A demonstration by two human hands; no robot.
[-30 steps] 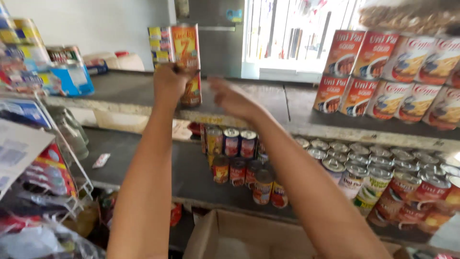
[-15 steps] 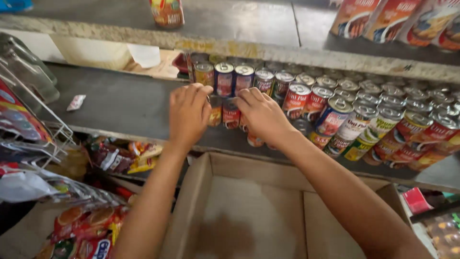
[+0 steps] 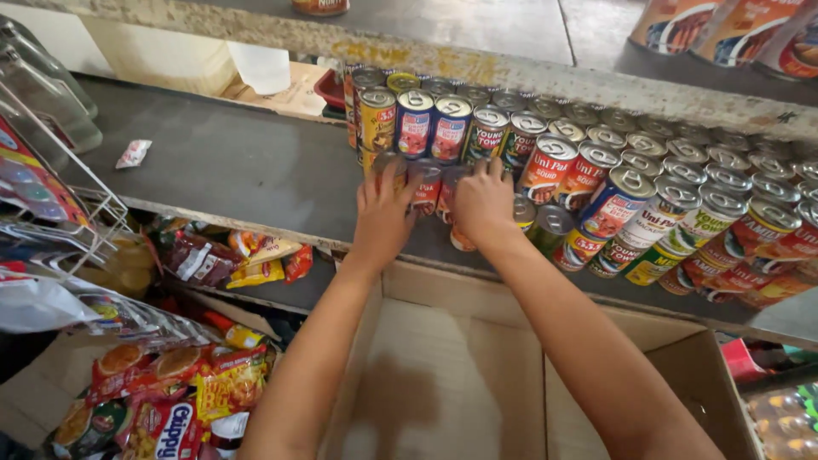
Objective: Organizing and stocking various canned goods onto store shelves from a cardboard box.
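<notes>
My left hand and my right hand rest side by side on the front row of small tins on a grey shelf. The fingers of each hand curl over the tops of red-labelled tins; the tins under my palms are mostly hidden. Behind them stands a second tier of tins with red, blue and yellow labels. Right of my hands, rows of taller cans lean toward the shelf's front edge. An open cardboard box sits below my forearms.
A wire rack with packets hangs at the left. Snack bags pile at the lower left, and more lie under the shelf. A small wrapper lies on the shelf. Above, an upper shelf carries large cans.
Both hands came down from a tall carton on the upper shelf to the small tins on the lower shelf. The view tilted down and the open box came into sight.
</notes>
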